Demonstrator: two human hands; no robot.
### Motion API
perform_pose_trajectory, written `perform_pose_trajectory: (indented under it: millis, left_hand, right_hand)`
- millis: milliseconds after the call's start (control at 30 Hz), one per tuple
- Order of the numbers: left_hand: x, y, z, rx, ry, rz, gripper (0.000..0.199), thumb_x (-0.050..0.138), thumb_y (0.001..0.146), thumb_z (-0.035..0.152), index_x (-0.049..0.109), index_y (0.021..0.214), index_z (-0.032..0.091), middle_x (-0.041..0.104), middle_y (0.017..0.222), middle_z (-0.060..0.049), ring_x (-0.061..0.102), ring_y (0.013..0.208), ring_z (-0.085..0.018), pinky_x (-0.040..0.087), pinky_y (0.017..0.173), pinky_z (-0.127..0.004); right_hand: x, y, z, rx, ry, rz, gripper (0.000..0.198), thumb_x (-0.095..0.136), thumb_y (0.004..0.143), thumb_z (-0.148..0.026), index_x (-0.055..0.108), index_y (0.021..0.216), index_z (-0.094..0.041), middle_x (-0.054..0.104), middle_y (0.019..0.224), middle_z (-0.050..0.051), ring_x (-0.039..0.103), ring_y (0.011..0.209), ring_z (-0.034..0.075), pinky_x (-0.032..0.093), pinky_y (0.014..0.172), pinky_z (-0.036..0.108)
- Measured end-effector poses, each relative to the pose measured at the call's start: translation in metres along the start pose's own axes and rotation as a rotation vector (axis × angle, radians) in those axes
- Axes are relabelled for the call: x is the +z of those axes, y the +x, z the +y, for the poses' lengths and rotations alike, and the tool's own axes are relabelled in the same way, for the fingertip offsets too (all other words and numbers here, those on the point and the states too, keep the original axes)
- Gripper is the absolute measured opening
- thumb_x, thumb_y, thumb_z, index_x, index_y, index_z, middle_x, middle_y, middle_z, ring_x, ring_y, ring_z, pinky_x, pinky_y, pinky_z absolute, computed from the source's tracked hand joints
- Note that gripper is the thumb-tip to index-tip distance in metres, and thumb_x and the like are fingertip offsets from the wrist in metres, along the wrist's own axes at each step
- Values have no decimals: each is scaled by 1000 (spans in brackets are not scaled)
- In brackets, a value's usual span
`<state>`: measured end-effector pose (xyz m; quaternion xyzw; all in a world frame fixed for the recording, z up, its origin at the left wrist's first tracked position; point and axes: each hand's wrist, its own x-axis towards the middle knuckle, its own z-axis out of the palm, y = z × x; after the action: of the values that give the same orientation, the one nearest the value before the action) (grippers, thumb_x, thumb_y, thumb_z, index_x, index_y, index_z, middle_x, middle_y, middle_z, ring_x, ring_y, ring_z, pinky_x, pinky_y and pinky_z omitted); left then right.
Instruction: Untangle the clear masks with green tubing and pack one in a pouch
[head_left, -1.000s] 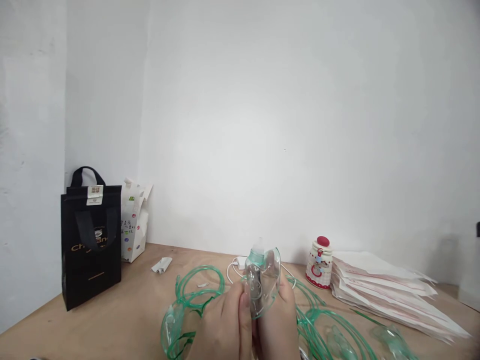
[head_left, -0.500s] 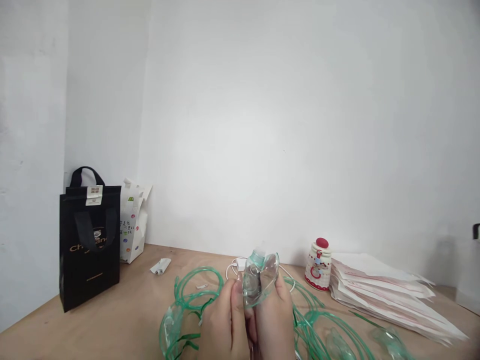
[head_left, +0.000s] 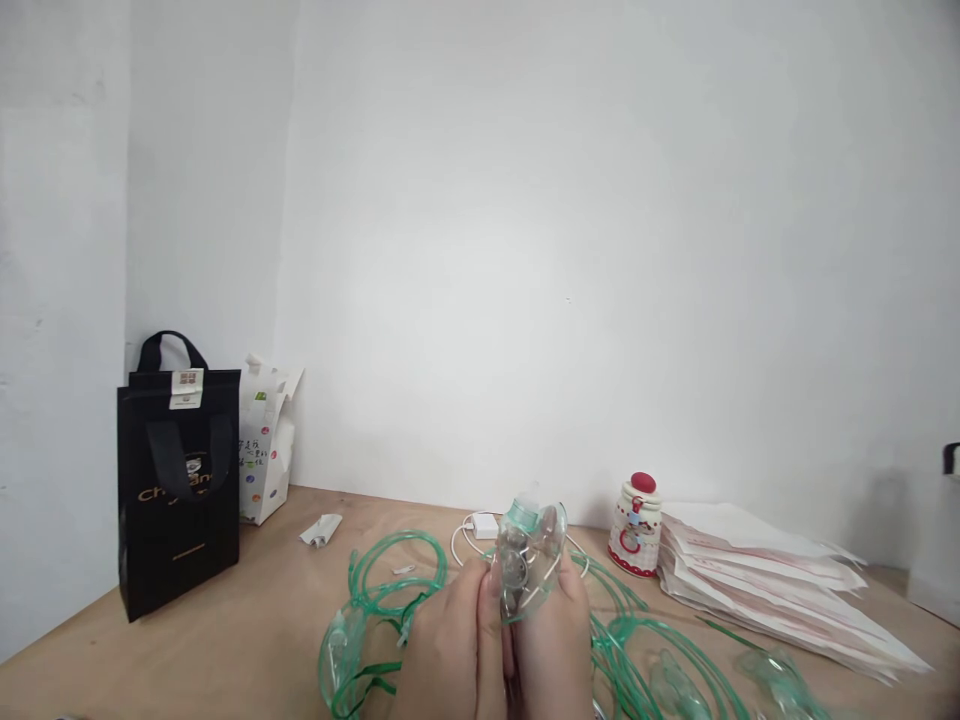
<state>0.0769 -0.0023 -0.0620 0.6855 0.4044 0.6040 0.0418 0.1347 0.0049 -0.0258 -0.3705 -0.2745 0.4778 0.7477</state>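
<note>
Holding a clear mask (head_left: 529,568) over the bench (head_left: 247,640), left hand (head_left: 451,645) and right hand (head_left: 559,645) pinch its sides, some fingers hidden; this seems a steadying step, the next move calling for gentle pressure.

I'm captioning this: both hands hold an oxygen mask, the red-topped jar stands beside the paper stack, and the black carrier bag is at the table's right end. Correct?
One slip: the head view shows the black carrier bag at the left end of the table. The left hand and right hand hold the oxygen mask, and the red-topped jar is beside the paper stack.
</note>
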Motion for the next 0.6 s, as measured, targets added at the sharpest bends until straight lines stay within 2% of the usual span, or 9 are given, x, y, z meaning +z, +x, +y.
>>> perform_pose_trajectory:
  millis: [100,200,333,533,600]
  left_hand:
    - [1,3,-7,-60,-42,-79,41,21,95,37,55,79,21,48,48,2,48,42,-17,38,49,-29]
    - [2,6,-9,-157,-176,-176,38,24,94,39,51,73,21,39,45,5,40,37,-15,32,43,-28]
    - [2,8,-6,-230,-355,-209,36,27,93,43,43,67,23,40,47,4,39,39,-14,29,41,-27]
    - [2,9,-7,-308,-470,-244,35,29,92,44,41,65,24,39,47,5,37,41,-13,28,44,-26]
    - [2,9,-6,-315,-482,-253,35,30,92,44,41,65,24,38,46,6,37,42,-14,28,46,-27]
  right_hand:
    - [0,1,2,52,-1,4,34,64,72,-47,45,58,-22,37,38,-9,31,33,8,25,32,21]
    - [1,1,3,87,8,4,33,61,74,-49,46,61,-22,34,34,-10,24,29,7,21,30,20]
    - [4,0,5,82,27,20,36,61,74,-51,45,61,-21,34,32,-10,24,28,6,20,29,18]
    - [-1,5,11,136,19,6,34,62,73,-46,44,59,-21,32,29,-11,19,27,4,12,28,16]
    - [-4,8,17,27,-5,-41,32,61,73,-42,44,56,-21,33,29,-10,20,28,5,13,27,17]
